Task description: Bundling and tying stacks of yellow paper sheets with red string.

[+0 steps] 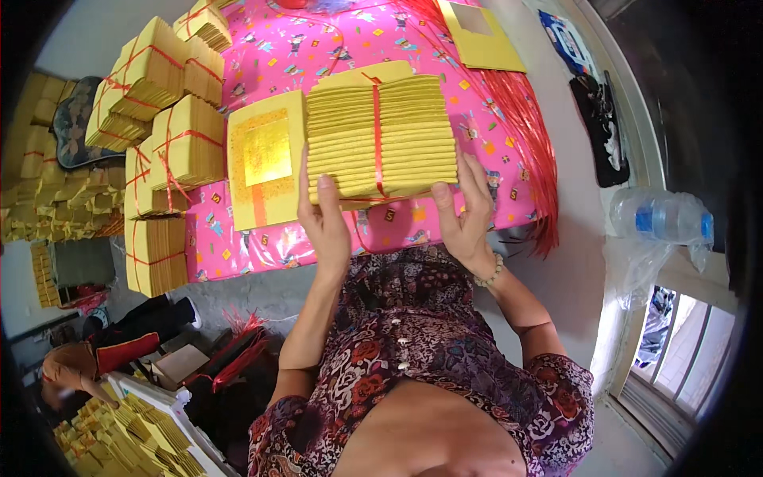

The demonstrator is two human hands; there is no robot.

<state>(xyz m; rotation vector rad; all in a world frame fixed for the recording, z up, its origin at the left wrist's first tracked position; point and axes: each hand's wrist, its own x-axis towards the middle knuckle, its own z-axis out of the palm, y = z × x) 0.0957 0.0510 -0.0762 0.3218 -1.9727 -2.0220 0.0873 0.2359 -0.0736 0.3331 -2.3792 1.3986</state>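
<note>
I hold a thick bundle of yellow paper sheets [397, 135], tied once around with a red string [377, 135], over a table with a pink patterned cloth [334, 44]. My left hand [322, 219] grips its near left edge and my right hand [465, 215] grips its near right edge. The right wrist wears a bead bracelet. Left of the bundle lies a flat stack of yellow sheets with a gold foil square [266, 155] on top.
Several tied yellow bundles [171, 143] are piled at the table's left edge. Red strings [528, 135] hang over the right side. A yellow sheet [481, 36] lies at the far right. A plastic water bottle [660, 216] sits by the window. More yellow paper [131, 437] lies lower left.
</note>
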